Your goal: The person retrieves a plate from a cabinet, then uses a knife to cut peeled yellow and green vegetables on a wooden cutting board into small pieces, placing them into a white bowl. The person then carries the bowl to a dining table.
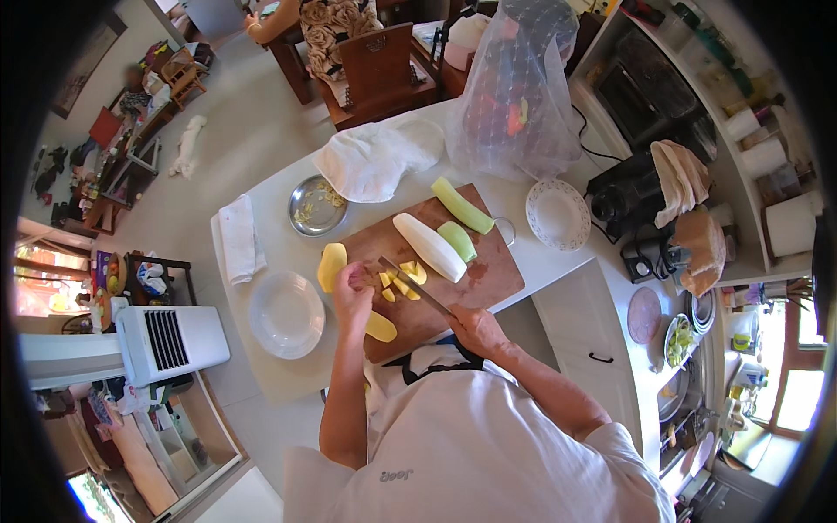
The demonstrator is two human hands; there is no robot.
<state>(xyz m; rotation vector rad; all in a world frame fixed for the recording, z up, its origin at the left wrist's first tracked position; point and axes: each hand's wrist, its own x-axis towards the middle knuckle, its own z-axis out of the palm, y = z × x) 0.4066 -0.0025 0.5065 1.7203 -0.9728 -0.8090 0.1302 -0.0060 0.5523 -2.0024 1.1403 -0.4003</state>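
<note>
My right hand point(479, 332) grips the handle of a kitchen knife point(418, 291), its blade lying over cut yellow pieces point(399, 282), probably potato, on a wooden cutting board point(484, 287). My left hand point(355, 294) is at the board's left edge, left of the blade tip, with its fingers bent; whether it holds something cannot be told. Beside it lie a peeled yellow potato point(333, 267) and another yellow piece point(380, 327). Farther up the board rest a peeled white root vegetable point(429, 247), a short pale green piece point(458, 241) and a longer green one point(462, 205).
Left of the board stand a white plate point(286, 315) and a metal dish point(318, 205) with scraps. A folded cloth point(239, 238) and a crumpled cloth point(379, 157) lie on the table. A patterned bowl point(558, 215) is at the right. A person's arm point(278, 25) shows beyond the table.
</note>
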